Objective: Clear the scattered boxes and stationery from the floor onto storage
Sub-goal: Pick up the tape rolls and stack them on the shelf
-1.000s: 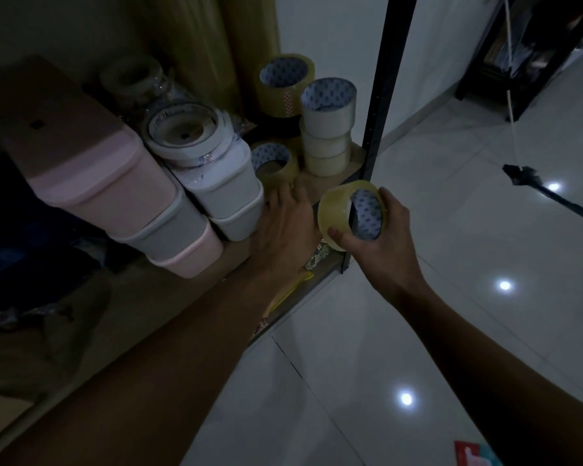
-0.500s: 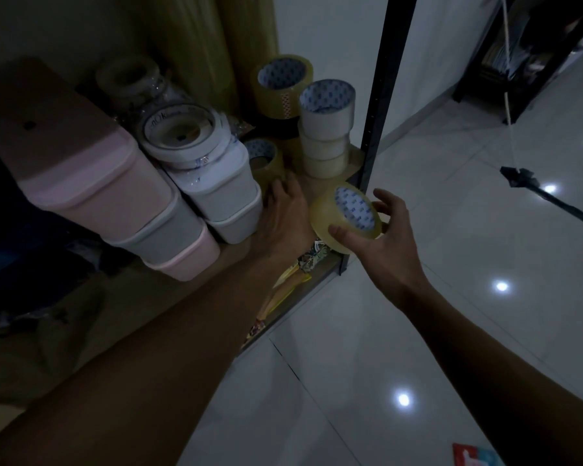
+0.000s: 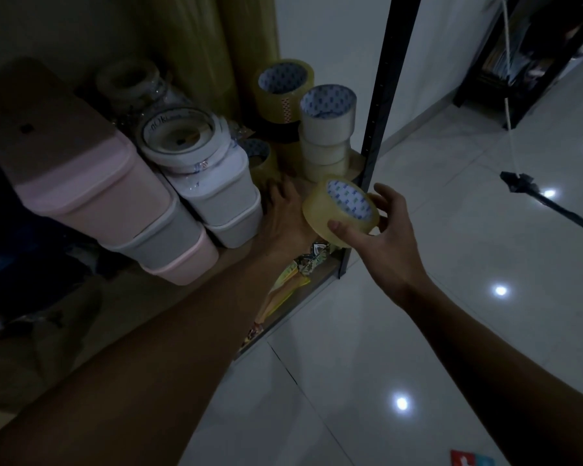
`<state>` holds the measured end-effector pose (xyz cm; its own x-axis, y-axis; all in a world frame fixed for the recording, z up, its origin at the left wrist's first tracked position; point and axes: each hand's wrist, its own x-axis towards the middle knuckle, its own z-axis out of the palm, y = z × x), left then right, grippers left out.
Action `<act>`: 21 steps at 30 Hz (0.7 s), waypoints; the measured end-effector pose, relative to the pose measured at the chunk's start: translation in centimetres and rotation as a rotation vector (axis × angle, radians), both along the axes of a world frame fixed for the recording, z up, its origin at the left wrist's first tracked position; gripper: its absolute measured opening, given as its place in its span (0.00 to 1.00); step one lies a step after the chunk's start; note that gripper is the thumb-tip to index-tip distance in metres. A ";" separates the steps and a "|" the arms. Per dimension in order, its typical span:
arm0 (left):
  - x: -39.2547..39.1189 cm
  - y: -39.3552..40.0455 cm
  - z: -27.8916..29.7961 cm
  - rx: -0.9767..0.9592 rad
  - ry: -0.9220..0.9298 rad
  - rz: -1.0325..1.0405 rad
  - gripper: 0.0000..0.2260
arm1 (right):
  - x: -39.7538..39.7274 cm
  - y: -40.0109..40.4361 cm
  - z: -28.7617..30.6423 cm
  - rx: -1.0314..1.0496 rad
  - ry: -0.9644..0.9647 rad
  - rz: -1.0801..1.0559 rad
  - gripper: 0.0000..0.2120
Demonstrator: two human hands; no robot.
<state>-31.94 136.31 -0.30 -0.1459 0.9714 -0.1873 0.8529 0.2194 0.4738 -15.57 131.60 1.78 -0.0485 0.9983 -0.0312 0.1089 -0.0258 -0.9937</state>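
Clear yellowish packing-tape roll (image 3: 340, 211) pinched in my right hand (image 3: 384, 237), left hand (image 3: 285, 213) flat on wooden shelf (image 3: 320, 190); next, park it beside the stacked rolls (image 3: 325, 136).

Arms: both bare to the frame edge, no sleeves.
Left hand (image 3: 285, 213): no glove.
Right hand (image 3: 389, 237): no glove, no ring.

The right hand (image 3: 382, 230) is gripping a clear tape roll (image 3: 339, 211) just beside the shelf's black post (image 3: 381, 105), while the left hand (image 3: 288, 215) is lying flat on the shelf board (image 3: 236, 260) near stacked tape rolls (image 3: 325, 139) and pink and white bins (image 3: 91, 193).
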 end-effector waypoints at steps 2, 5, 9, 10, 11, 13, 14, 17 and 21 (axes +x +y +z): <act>-0.5 -1.0 0.0 0.041 -0.086 -0.026 0.50 | -0.4 0.1 0.2 0.009 0.013 0.010 0.42; -1.1 -2.9 -1.1 0.097 -0.101 -0.089 0.41 | -1.7 0.4 0.7 0.019 0.034 0.017 0.41; -2.7 -3.9 -3.2 0.153 0.078 -0.300 0.39 | -3.8 0.6 1.6 0.050 0.065 -0.008 0.41; -3.1 -4.0 -3.0 0.161 0.143 -0.319 0.36 | -4.2 0.6 1.8 0.066 0.076 -0.019 0.40; -3.4 -4.0 -2.7 0.155 0.159 -0.334 0.33 | -4.5 0.6 2.2 0.083 0.086 -0.030 0.39; -3.3 -3.9 -1.4 0.166 0.120 -0.370 0.31 | -4.9 0.7 3.1 0.121 0.091 -0.049 0.36; -3.2 -3.9 -0.7 0.183 0.092 -0.380 0.29 | -5.0 0.8 3.6 0.145 0.087 -0.055 0.35; -2.2 -3.7 2.3 0.235 0.060 -0.311 0.22 | -5.3 1.1 5.5 0.204 0.076 -0.074 0.32; -0.9 -3.7 7.4 0.231 -0.277 -0.134 0.15 | -5.1 2.0 7.5 0.243 0.090 -0.114 0.34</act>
